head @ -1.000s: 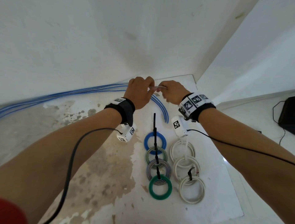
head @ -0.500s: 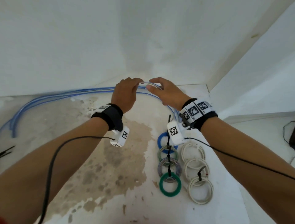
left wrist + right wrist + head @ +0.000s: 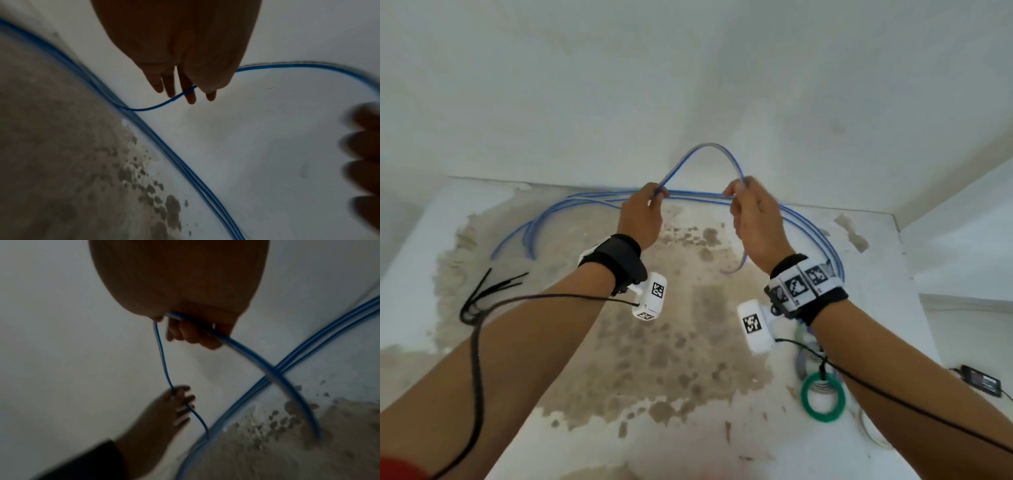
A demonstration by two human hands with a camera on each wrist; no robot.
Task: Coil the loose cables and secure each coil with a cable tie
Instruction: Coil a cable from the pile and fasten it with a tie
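The left hand (image 3: 642,219) and the right hand (image 3: 755,219) each pinch the blue cable (image 3: 709,150) — it arches up between them. A green coil (image 3: 823,397) lies below the right wrist.

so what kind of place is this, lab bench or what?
Probably a bare room corner, not a lab: a white surface with worn, stained patches meets plain white walls. Only blue cable, black cable ties and a green coil lie about.
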